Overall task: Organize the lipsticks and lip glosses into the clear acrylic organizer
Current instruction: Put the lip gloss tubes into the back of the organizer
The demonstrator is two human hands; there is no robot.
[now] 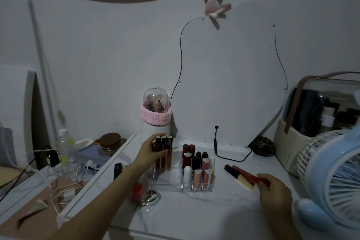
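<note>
The clear acrylic organizer stands mid-table. Its right grid holds several upright lipsticks and lip glosses. My left hand grips three tall lip glosses with dark caps, held upright over the organizer's left open section. My right hand holds a red lipstick tube to the right of the organizer, beside a black lipstick and a cream one that lie under it on the table.
A curvy mirror leans on the wall behind, its black cable trailing on the table. A blue fan stands at right, a domed brush holder behind the left hand. Red jar and silver compact sit front left.
</note>
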